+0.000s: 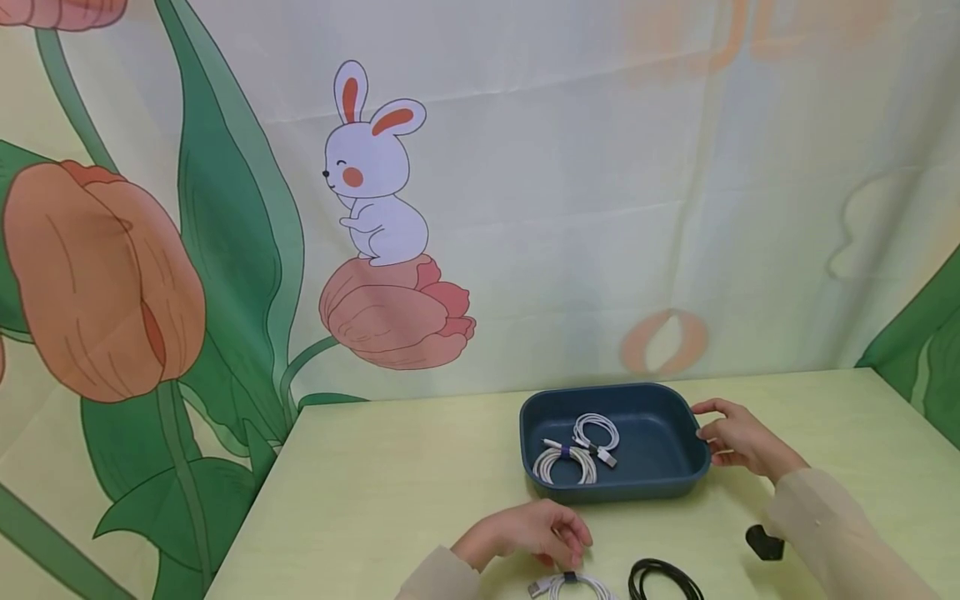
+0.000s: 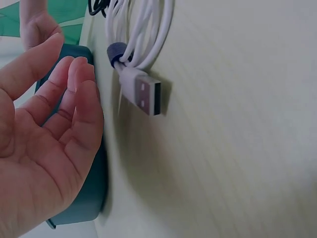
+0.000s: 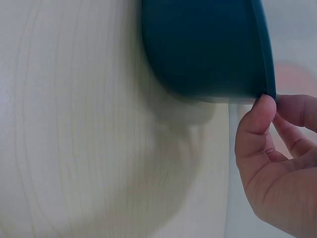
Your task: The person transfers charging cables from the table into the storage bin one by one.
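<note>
My right hand (image 1: 750, 442) holds the right end of a dark blue bin (image 1: 660, 492). In the right wrist view its thumb and fingers pinch the bin's rim (image 3: 267, 49) at a corner. Two coiled white cables lie inside on the left: a smaller coil (image 1: 617, 433) and a thicker one (image 1: 550, 458) with a purple tie. My left hand (image 1: 536, 533), fingers loosely bent and holding nothing, hovers just behind a third coiled white cable (image 1: 555, 590). That cable's USB plug (image 2: 141, 91) and dark tie (image 2: 118, 51) show in the left wrist view.
A coiled black cable (image 1: 667, 567) lies at the front, right of the white one. A small black object (image 1: 765, 543) sits beside the right sleeve (image 1: 817, 508). Behind the table (image 1: 390, 467) hangs a cloth printed with a rabbit (image 1: 382, 217) and tulips.
</note>
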Demonstrator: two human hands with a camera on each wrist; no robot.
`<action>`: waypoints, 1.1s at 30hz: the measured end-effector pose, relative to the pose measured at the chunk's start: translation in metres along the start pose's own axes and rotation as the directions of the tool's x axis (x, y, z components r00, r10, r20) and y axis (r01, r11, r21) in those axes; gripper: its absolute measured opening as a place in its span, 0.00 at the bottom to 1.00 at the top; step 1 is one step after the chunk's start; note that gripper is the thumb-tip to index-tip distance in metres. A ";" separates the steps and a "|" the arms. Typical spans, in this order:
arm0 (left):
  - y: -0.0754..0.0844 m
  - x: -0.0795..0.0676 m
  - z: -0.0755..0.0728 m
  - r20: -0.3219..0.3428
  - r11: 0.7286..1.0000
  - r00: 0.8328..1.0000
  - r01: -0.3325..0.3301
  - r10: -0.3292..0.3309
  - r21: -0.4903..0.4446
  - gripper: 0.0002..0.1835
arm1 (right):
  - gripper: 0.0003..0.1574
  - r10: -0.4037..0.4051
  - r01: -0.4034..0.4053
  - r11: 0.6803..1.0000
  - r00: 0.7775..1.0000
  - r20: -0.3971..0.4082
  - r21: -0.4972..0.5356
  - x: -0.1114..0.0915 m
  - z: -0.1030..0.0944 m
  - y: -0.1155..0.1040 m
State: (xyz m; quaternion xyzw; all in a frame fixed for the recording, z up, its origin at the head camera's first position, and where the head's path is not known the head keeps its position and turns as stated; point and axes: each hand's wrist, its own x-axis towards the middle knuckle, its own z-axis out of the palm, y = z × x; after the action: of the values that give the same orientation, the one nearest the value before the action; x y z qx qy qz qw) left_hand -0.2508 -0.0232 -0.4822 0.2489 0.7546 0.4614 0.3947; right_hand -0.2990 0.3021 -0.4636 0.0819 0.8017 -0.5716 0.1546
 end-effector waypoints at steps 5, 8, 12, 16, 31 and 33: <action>0.000 -0.001 0.002 -0.004 1.000 1.000 0.009 -0.008 0.011 0.12 | 0.31 -0.004 0.004 1.000 1.000 0.000 0.002 0.000 0.000 0.000; -0.003 0.001 0.004 -0.005 1.000 1.000 0.012 -0.011 0.020 0.12 | 0.31 -0.004 0.004 1.000 1.000 0.001 0.003 0.000 0.000 0.000; -0.007 0.002 0.006 -0.005 1.000 1.000 0.007 -0.006 0.029 0.11 | 0.31 -0.004 0.004 1.000 1.000 0.000 0.002 0.000 0.000 0.001; -0.008 0.002 0.008 -0.011 0.999 1.000 -0.010 0.011 0.031 0.11 | 0.31 -0.005 0.005 1.000 1.000 -0.001 0.002 -0.001 0.000 0.000; -0.007 0.000 0.009 -0.065 0.982 0.998 -0.003 0.015 0.188 0.10 | 0.31 -0.004 0.004 1.000 1.000 0.001 0.010 -0.001 0.000 0.001; -0.008 0.000 0.009 -0.069 0.979 0.997 -0.001 0.015 0.202 0.10 | 0.31 -0.004 0.004 1.000 1.000 0.001 0.010 0.000 0.000 0.001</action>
State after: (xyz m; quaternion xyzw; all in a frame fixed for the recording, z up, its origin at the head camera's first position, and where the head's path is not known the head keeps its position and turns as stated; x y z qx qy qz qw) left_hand -0.2430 -0.0220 -0.4914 0.2742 0.8099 0.3927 0.3386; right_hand -0.2984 0.3024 -0.4641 0.0808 0.7989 -0.5759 0.1536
